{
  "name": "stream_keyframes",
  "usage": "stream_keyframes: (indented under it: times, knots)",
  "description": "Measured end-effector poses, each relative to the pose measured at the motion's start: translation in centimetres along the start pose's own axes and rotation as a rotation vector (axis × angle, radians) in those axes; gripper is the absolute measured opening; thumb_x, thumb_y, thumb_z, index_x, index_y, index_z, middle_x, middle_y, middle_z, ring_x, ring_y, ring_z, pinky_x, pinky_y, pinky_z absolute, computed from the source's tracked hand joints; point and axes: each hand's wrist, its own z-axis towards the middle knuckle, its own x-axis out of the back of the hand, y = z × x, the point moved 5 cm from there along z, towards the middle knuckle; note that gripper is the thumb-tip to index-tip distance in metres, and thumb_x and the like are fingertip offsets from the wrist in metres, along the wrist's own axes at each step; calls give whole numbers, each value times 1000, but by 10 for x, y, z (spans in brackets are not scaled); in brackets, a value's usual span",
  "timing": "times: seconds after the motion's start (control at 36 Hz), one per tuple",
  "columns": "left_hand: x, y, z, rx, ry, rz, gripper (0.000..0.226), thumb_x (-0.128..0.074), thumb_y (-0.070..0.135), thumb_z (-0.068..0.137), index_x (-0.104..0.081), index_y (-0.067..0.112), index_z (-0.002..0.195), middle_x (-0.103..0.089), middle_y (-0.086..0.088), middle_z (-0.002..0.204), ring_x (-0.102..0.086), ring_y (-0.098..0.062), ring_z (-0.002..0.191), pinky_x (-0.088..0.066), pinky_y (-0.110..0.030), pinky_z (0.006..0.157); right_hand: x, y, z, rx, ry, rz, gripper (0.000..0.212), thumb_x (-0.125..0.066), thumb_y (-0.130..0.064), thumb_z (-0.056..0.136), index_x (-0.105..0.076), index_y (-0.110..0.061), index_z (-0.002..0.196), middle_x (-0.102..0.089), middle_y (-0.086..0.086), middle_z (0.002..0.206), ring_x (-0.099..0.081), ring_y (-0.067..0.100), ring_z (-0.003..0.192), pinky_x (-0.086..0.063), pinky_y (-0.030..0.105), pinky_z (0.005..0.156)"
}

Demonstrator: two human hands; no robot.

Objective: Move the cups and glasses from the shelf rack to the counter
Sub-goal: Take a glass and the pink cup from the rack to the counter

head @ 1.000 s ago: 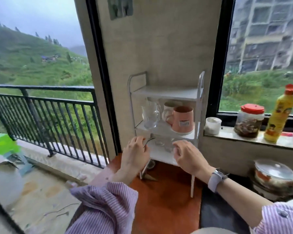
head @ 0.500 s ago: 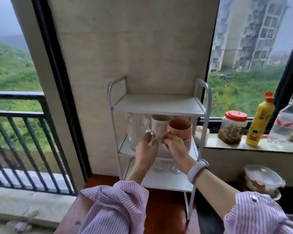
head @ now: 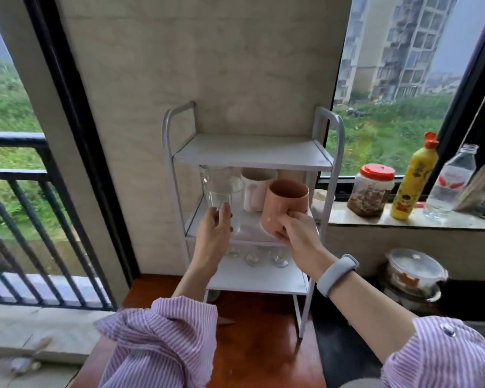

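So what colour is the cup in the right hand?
Pinkish orange cup, gripped by the right hand, head view.

A white shelf rack (head: pixel 324 161) is standing on the reddish-brown worktop (head: pixel 252 345) against the wall. Its top shelf is carrying nothing visible. On the middle shelf a white mug (head: pixel 254 189) and a clear glass pitcher (head: pixel 212 175) are sitting toward the back. On the bottom shelf several small clear glasses (head: pixel 263 257) are standing in a row. To the right, a stone window ledge (head: pixel 375 221) is bearing a red-lidded jar (head: pixel 371 189), a yellow bottle (head: pixel 413 177) and a clear bottle (head: pixel 451 183).
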Motion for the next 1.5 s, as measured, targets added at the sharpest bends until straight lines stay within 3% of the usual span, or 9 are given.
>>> stream_keyframes:
  times: [0.22,0.47,0.56,0.69,0.81,1.0,1.17,1.33,1.5]
  knots:
    - [-5,3,4,23,-97,7,30,-39,36,96,-55,16,80,-48,1,62,-50,-12,60,-50,-34,71,26,3,8,62,190,-193,34,-59,-18,81,-48,-16,49,-50,4,58,-45,22,63,-35,34,60]
    - [-7,4,2,-12,-79,68,30,-33,33,98,-51,17,81,-47,1,63,-48,-13,59,-46,-29,63,29,-3,7,71,149,-521,31,-49,-32,85,-58,-13,63,-62,10,77,-58,31,77,-46,35,62]
    - [-8,6,0,-22,-75,78,30,-32,32,98,-50,17,80,-47,1,63,-47,-14,59,-45,-32,65,26,0,9,-49,17,-355,25,-49,-31,89,-60,-11,79,-64,9,75,-63,24,64,-53,32,56]
    - [-12,7,-2,-39,-63,62,32,-31,30,98,-41,17,71,-41,2,62,-40,-13,56,-41,-37,66,16,10,8,-144,-40,-30,21,-50,-23,92,-57,-11,76,-56,4,65,-55,17,56,-52,27,55]
    - [-13,6,-6,-66,-37,125,36,-30,32,98,-40,18,67,-42,0,61,-42,-16,58,-41,-38,64,13,8,10,-144,19,-52,32,-48,-28,93,-52,-13,65,-48,5,58,-48,17,52,-46,29,53]
    - [-16,5,-21,-154,-13,178,34,-30,31,98,-41,20,68,-41,-1,63,-41,-16,61,-36,-35,61,12,9,7,4,27,-138,34,-35,-39,97,-54,-13,86,-47,-3,67,-44,13,60,-38,26,58]
    - [-10,2,-44,-204,40,156,32,-31,30,97,-41,19,68,-42,-2,63,-39,-10,59,-36,-28,56,18,17,-17,119,28,-126,42,-37,-39,96,-43,-26,56,-40,-6,54,-38,14,53,-31,28,54]
    - [-10,-5,-79,-268,25,146,30,-31,31,97,-42,23,70,-43,2,62,-39,-7,56,-35,-21,53,31,29,-60,249,-42,-148,44,-41,-40,94,-44,-17,56,-42,-4,50,-37,4,43,-31,25,48]
    - [-21,-11,-121,-308,-10,150,28,-31,38,93,-41,28,69,-39,9,60,-39,-3,54,-34,-16,50,66,38,-104,329,1,-169,43,-43,-30,95,-42,-14,55,-40,-7,46,-36,9,44,-30,27,45]
